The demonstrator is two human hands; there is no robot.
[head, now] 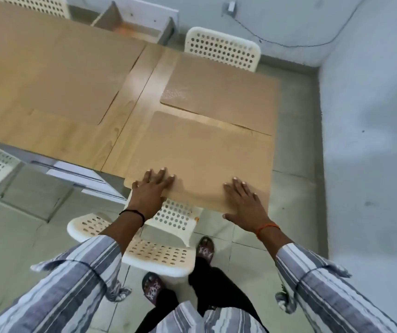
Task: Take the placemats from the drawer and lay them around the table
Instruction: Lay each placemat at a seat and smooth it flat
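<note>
both hands flat on a tan rectangular placemat point(199, 155) at the near table edge.
left hand point(150, 192) and right hand point(245, 200) press it with fingers spread straight; it overhangs the light wooden table point(130, 109), above a white perforated chair point(159, 251).

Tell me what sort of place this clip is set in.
Probably a plain dining room: a long wooden table laid with placemats, white perforated chairs around it, tiled floor and bare walls. Both hands rest flat on the nearest mat.
</note>
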